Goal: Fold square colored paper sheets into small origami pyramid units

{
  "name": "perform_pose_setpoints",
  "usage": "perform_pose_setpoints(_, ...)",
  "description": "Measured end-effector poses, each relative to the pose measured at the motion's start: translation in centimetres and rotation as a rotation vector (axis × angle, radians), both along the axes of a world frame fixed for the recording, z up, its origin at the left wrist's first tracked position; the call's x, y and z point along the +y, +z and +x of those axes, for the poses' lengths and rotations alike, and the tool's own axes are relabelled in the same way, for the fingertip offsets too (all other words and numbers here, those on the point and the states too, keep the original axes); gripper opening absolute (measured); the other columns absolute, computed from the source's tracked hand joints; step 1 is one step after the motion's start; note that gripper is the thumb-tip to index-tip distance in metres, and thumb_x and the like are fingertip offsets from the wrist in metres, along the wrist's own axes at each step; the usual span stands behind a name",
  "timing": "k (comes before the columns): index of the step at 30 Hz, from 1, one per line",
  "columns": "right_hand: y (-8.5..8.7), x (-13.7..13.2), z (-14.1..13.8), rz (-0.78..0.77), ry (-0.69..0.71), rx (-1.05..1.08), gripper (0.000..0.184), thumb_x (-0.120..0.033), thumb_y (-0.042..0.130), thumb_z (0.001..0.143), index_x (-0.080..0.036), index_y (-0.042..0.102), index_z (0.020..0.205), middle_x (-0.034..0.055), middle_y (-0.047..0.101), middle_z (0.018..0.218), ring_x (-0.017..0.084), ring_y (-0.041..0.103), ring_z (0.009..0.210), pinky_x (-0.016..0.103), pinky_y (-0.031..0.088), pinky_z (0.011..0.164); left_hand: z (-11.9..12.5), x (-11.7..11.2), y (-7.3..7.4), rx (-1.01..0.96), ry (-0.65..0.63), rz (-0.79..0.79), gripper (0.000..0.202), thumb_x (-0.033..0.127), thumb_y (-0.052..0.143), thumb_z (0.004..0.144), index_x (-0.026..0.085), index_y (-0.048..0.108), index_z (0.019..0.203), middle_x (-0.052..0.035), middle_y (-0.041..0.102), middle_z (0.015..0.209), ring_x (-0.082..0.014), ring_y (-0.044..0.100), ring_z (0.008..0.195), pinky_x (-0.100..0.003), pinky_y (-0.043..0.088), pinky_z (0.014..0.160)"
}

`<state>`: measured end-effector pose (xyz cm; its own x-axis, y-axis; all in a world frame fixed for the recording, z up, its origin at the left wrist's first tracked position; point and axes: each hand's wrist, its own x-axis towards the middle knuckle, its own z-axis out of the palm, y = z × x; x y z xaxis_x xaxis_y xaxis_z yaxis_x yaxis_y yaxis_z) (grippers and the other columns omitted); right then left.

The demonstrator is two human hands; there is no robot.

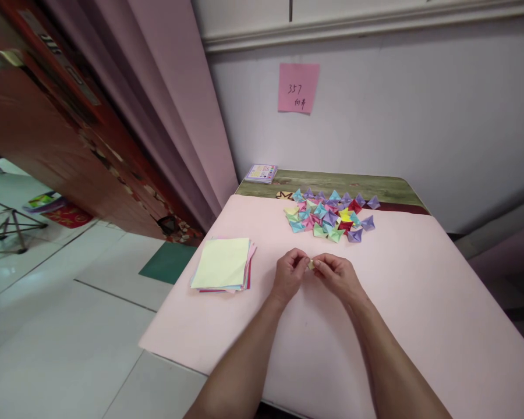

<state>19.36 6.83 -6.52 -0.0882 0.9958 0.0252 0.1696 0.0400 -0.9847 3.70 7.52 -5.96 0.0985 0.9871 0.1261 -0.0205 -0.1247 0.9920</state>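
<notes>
Between the fingertips of both hands is a small folded piece of pale yellow paper, mostly covered by the fingers. My left hand pinches it from the left, and my right hand grips its right side. Just beyond them lies a heap of folded paper shapes in purple, blue, green, pink, red and yellow. To the left of my left hand rests a stack of square paper sheets, pale yellow on top, with pink, blue and red edges showing beneath.
A pink cover lies over the table, leaving a green wood-patterned strip at the back. Small printed packets sit at the far left corner. A pink note is stuck on the wall. Purple curtain hangs at left.
</notes>
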Motion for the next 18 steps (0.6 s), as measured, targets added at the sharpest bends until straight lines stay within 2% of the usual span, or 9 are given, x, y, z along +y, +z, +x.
perform_pose_setpoints(5, 0.1, -0.1, -0.1, 0.028, -0.031, -0.099, 0.034, -0.049, 0.062, 0.084, -0.017, 0.068, 0.075, 0.0000, 0.057, 0.060, 0.010, 0.044, 0.050, 0.022, 0.033, 0.046, 0.4, -0.1, -0.2, -0.061, 0.029, -0.101, 0.020, 0.035, 0.065, 0.079, 0.017, 0.058, 0.071, 0.0037, 0.054, 0.061, -0.0088, 0.047, 0.055, -0.021, 0.040, 0.056)
perform_pose_setpoints(8, 0.0, -0.1, -0.1, -0.115, 0.016, 0.019, 0.035, -0.051, 0.063, 0.082, -0.016, 0.066, 0.077, -0.0009, 0.055, 0.056, 0.009, 0.042, 0.046, 0.021, 0.031, 0.043, 0.5, 0.0, -0.7, 0.002, 0.058, -0.128, 0.024, 0.038, 0.067, 0.077, 0.017, 0.059, 0.069, 0.0035, 0.055, 0.059, -0.0086, 0.047, 0.052, -0.021, 0.039, 0.054)
perform_pose_setpoints(10, -0.2, 0.1, -0.1, -0.230, 0.002, 0.155, 0.039, -0.054, 0.065, 0.080, -0.015, 0.067, 0.088, -0.0021, 0.054, 0.053, 0.009, 0.042, 0.043, 0.021, 0.029, 0.040, 0.4, 0.1, -0.9, 0.089, 0.117, -0.120, 0.027, 0.043, 0.067, 0.078, 0.017, 0.061, 0.073, 0.0036, 0.055, 0.056, -0.0095, 0.048, 0.050, -0.022, 0.038, 0.053)
perform_pose_setpoints(12, -0.4, 0.3, 0.0, -0.282, -0.136, 0.278, 0.047, -0.056, 0.067, 0.077, -0.015, 0.064, 0.101, -0.0042, 0.053, 0.051, 0.009, 0.040, 0.040, 0.020, 0.026, 0.038, 0.2, 0.3, -1.0, 0.150, 0.227, -0.122, 0.032, 0.049, 0.061, 0.083, 0.018, 0.062, 0.086, 0.0044, 0.055, 0.054, -0.0109, 0.050, 0.048, -0.022, 0.039, 0.053)
perform_pose_setpoints(15, -0.3, 0.6, 0.3, -0.245, -0.379, 0.370, 0.054, -0.058, 0.068, 0.075, -0.016, 0.062, 0.109, -0.0062, 0.051, 0.051, 0.008, 0.038, 0.038, 0.018, 0.026, 0.037, -0.3, 0.5, -1.0, 0.163, 0.403, -0.116, 0.034, 0.050, 0.044, 0.093, 0.020, 0.056, 0.103, 0.0045, 0.057, 0.056, -0.0123, 0.052, 0.047, -0.024, 0.041, 0.055)
perform_pose_setpoints(18, 0.2, 0.6, 0.6, -0.170, -0.442, 0.293, 0.050, -0.056, 0.070, 0.072, -0.016, 0.065, 0.103, -0.0048, 0.053, 0.054, 0.008, 0.042, 0.043, 0.019, 0.032, 0.040, -0.7, 0.8, -1.2, 0.135, 0.498, -0.071, 0.030, 0.046, 0.039, 0.096, 0.020, 0.052, 0.103, 0.0036, 0.058, 0.061, -0.0125, 0.054, 0.051, -0.025, 0.043, 0.058)
